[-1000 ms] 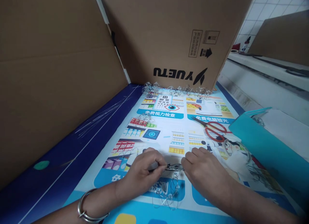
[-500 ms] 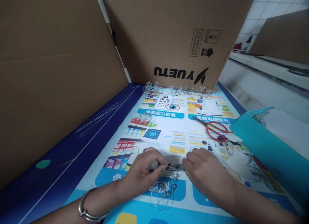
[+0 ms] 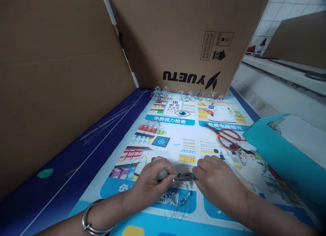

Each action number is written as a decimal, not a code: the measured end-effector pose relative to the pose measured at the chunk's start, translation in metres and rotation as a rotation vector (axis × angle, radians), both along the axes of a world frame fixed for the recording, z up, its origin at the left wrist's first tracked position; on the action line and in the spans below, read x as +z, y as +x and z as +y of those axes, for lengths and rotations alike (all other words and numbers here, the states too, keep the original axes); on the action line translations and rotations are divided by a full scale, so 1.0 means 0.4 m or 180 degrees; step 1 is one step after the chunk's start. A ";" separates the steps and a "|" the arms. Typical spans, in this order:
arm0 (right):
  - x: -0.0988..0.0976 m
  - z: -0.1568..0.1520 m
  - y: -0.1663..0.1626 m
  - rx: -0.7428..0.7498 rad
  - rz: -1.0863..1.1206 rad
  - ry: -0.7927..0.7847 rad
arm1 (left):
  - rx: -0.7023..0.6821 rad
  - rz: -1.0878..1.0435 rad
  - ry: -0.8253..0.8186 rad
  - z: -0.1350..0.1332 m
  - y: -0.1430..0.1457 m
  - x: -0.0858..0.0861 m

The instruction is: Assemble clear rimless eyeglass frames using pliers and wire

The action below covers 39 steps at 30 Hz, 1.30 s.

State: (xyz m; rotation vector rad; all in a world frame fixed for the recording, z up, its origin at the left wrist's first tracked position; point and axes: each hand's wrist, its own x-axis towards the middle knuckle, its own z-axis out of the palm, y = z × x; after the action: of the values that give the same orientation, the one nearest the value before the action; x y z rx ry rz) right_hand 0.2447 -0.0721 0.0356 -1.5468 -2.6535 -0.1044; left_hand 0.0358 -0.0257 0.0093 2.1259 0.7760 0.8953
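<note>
My right hand [image 3: 216, 176] is wrapped round a pair of small pliers [image 3: 187, 177], whose dark metal jaws point left. The jaws reach the pinched fingertips of my left hand [image 3: 155, 175]. Between that thumb and forefinger sits the end of a thin wire piece with clear beads [image 3: 182, 197]; its loops hang below the pliers over the printed sheet. The exact spot where the jaws meet the wire is too small to make out.
Red-handled scissors [image 3: 229, 138] lie beyond my right hand. A teal folder-like box [image 3: 285, 154] stands at right. Beaded wire loops [image 3: 188, 95] line the foot of the cardboard panel [image 3: 188, 42]. Loose straight wires [image 3: 107, 124] lie at left, and a small wire bundle [image 3: 153, 124] sits mid-table.
The hanging beaded wire loops have swung slightly to the right, and the pliers have turned a little. Both hands stay in nearly the same place.
</note>
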 end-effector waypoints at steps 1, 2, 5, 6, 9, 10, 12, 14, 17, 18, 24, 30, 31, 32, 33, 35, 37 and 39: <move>0.000 0.000 -0.001 -0.0001 0.0009 0.0009 | 0.0003 0.0002 0.0006 0.000 0.001 0.000; -0.001 0.000 -0.002 0.0006 0.0001 0.0024 | 0.0004 0.0003 0.0010 0.000 0.001 0.000; -0.006 -0.003 -0.001 0.0028 -0.0071 0.0104 | -0.0005 0.0023 -0.0012 0.000 0.002 0.003; -0.007 -0.005 0.000 0.0041 -0.0103 0.0129 | -0.0001 0.0036 -0.0027 0.000 0.002 0.004; -0.011 -0.009 0.002 0.0079 -0.0162 0.0193 | 0.0012 0.0048 -0.0062 -0.001 0.002 0.007; -0.011 -0.010 0.002 0.0083 -0.0166 0.0209 | 0.0014 0.0040 -0.0068 -0.001 0.003 0.008; -0.011 -0.012 0.002 0.0077 -0.0168 0.0225 | 0.0014 0.0018 -0.0072 -0.001 0.003 0.009; -0.011 -0.012 0.000 0.0076 -0.0164 0.0221 | 0.0020 0.0010 -0.0087 -0.001 0.004 0.008; -0.012 -0.011 -0.001 0.0078 -0.0153 0.0173 | 0.0011 0.0021 -0.0121 -0.002 0.003 0.006; -0.012 -0.011 -0.001 0.0072 -0.0144 0.0150 | -0.0002 0.0029 -0.0137 -0.002 0.002 0.006; -0.004 -0.013 -0.001 0.0053 -0.0130 0.0046 | -0.0093 0.0005 -0.0182 -0.003 0.000 0.008; -0.003 -0.016 -0.003 -0.0005 -0.0115 -0.0026 | -0.0146 -0.0045 -0.0193 -0.001 0.000 0.005; -0.003 -0.017 -0.003 -0.0016 -0.0106 -0.0032 | -0.0151 -0.0053 -0.0186 0.000 0.000 0.004; -0.003 -0.017 -0.003 -0.0024 -0.0101 -0.0043 | -0.0159 -0.0060 -0.0172 0.001 0.000 0.003; -0.002 -0.017 -0.004 -0.0029 -0.0095 -0.0052 | -0.0174 -0.0067 -0.0152 0.001 0.000 0.001; 0.000 -0.018 -0.005 -0.0037 -0.0094 -0.0075 | -0.0219 -0.0088 -0.0093 0.003 -0.001 -0.003; 0.003 -0.020 -0.005 -0.0052 -0.0100 -0.0101 | -0.0272 -0.0118 -0.0012 0.003 -0.003 -0.007; 0.006 -0.022 -0.006 -0.0080 -0.0101 -0.0118 | -0.0289 -0.0146 0.0058 0.001 -0.005 -0.009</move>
State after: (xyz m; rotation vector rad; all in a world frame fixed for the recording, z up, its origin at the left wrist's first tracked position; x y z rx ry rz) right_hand 0.2425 -0.0809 0.0382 -1.6031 -2.6756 -0.0824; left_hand 0.0337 -0.0251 0.0055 2.1310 0.6451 0.9030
